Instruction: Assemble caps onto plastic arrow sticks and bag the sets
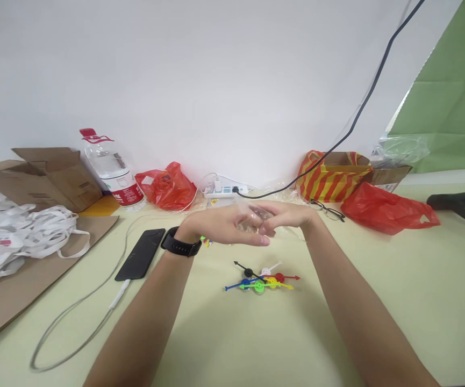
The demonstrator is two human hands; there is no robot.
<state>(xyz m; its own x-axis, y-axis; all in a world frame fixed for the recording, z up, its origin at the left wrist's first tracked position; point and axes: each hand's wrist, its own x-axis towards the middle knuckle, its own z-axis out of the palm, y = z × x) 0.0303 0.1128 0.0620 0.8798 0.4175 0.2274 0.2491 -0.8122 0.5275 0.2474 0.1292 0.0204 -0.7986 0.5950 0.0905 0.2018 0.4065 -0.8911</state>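
Note:
My left hand (220, 223), with a black watch on the wrist, reaches in over the table with its thumb stretched toward the right. Facing it, my right hand (286, 216) has its fingers bent inward, and the two hands almost meet. Crinkled clear plastic (252, 219), which looks like a thin bag, is gripped between them; the fingers partly hide it. Below the hands lies a cluster of plastic arrow spinners (259, 287) in black, white, red, yellow, blue and green. More small coloured pieces (206, 242) show behind my left wrist.
At left are a black phone (140, 255) on a cable, white straps (34, 236) on cardboard, an open box (50, 180) and a large bottle (115, 174). A power strip (226, 189) stands by the wall. Glasses (329, 209) and a red bag (389, 209) lie right.

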